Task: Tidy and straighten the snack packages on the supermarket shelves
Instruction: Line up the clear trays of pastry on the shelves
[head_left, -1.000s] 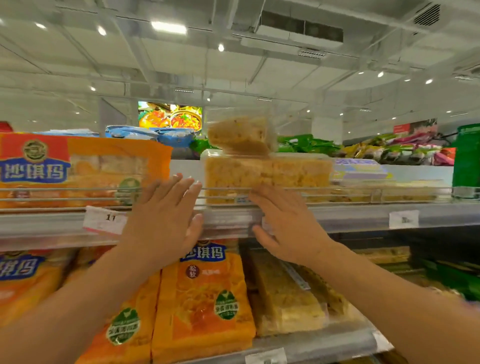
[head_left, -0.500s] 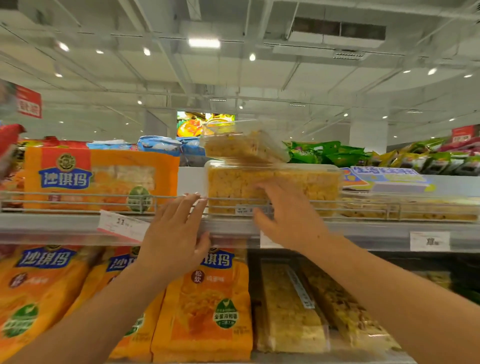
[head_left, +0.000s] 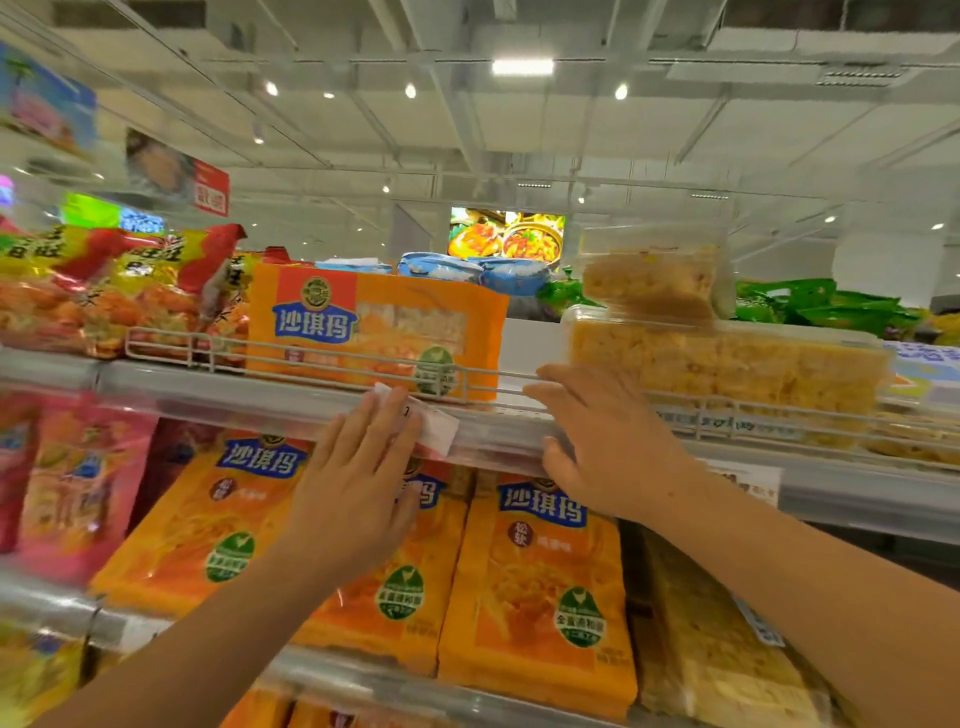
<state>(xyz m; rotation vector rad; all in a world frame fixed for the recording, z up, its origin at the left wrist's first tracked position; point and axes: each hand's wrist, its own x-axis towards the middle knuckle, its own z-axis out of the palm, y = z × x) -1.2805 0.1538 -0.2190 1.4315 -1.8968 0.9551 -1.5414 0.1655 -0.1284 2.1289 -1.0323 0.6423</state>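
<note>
An orange snack package (head_left: 374, 327) stands upright on the top shelf behind a wire rail (head_left: 311, 358). To its right sits a clear box of yellow snack bars (head_left: 727, 364) with a smaller clear box (head_left: 654, 280) on top. My left hand (head_left: 353, 483) is raised with straight fingers, its fingertips on a loose white price tag (head_left: 431, 426) at the shelf edge. My right hand (head_left: 608, 441) reaches to the shelf front, fingers spread near the rail just left of the clear box, thumb under the shelf edge. Neither hand holds a package.
Red and yellow snack bags (head_left: 119, 291) fill the top shelf at left. Orange packages (head_left: 540, 587) and clear-wrapped bars (head_left: 727, 649) lean on the lower shelf, pink bags (head_left: 78, 483) to their left. Green bags (head_left: 821, 306) lie behind at right.
The view swung to the left, bringing the red and pink bags into sight. My left hand slid onto the price tag. My right hand left the clear box front for the shelf edge.
</note>
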